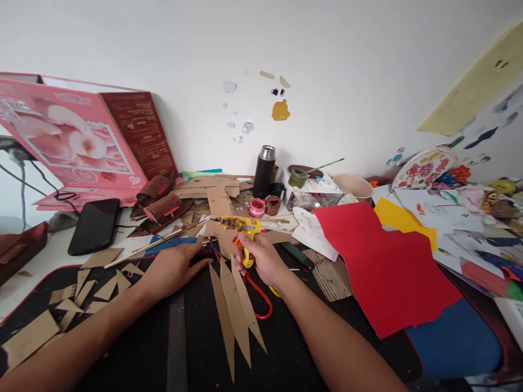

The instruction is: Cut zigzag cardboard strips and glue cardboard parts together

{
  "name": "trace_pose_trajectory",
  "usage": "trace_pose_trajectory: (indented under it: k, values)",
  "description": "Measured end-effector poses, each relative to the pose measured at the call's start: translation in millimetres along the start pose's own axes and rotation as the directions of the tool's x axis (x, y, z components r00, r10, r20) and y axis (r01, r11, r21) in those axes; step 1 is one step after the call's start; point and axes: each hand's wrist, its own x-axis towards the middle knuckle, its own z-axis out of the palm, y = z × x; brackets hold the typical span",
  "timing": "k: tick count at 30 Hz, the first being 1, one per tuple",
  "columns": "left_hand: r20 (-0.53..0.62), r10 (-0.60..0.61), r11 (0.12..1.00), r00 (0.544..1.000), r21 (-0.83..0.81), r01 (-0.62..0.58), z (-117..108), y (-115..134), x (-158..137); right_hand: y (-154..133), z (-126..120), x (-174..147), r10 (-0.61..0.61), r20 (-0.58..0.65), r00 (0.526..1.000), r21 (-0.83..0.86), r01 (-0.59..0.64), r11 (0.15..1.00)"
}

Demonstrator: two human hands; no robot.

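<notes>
My right hand [261, 253] is closed around the handle of a yellow glue gun [250, 256] with an orange trigger. Its dark-stained nozzle end points left, over a piece of brown cardboard [220, 202]. My left hand [174, 269] lies palm down on the black mat, thumb and fingers apart, its fingertips at the cardboard's near edge. Between my hands, several long pointed cardboard strips [235, 313] fan toward me. Red-handled scissors [267, 305] lie partly under the strips and my right hand. A metal ruler [177, 343] lies below my left hand.
Cardboard scraps [108, 288] and a black phone [93, 226] lie left, before a pink box [81, 136]. Behind stand a black thermos [265, 171] and paint jars [257, 207]. Right are a green cutter [297, 255], corrugated cardboard [329, 275] and a red sheet [384, 267].
</notes>
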Motion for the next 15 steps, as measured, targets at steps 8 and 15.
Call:
trace_pose_trajectory:
  k: [8,15]
  values:
    - [-0.053,0.01,1.0,0.999,-0.005,-0.01,-1.7,-9.0,13.1,-10.0,5.5,8.1,-0.017,-0.072,0.997,0.044,0.021,0.999]
    - [-0.188,0.052,0.949,0.981,0.315,0.01,4.7,-11.1,14.8,-2.1,8.1,10.4,-0.025,-0.058,0.998,0.07,0.029,0.997]
